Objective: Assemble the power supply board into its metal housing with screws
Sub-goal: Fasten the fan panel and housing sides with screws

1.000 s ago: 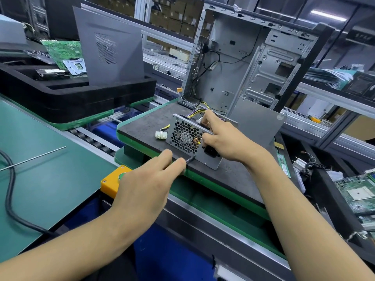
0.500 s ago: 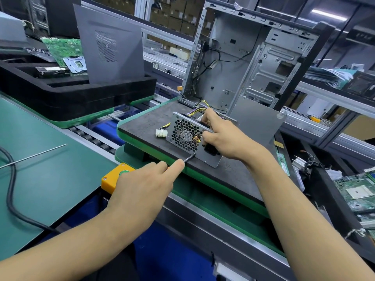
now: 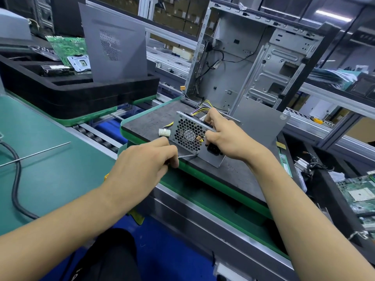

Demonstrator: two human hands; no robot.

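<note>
- Gripping a screwdriver (image 3: 187,156), the left hand (image 3: 142,165) sets its tip against the power supply housing's (image 3: 189,136) lower front edge.
- Right hand (image 3: 227,136), at 3 o'clock, grasps the housing, which rests on the dark pallet (image 3: 154,116).

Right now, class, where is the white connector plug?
In the head view, the white connector plug lies on the dark pallet, just left of the power supply housing.

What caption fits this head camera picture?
Left hand turns a screwdriver into the power supply, steadied by right hand.
</note>
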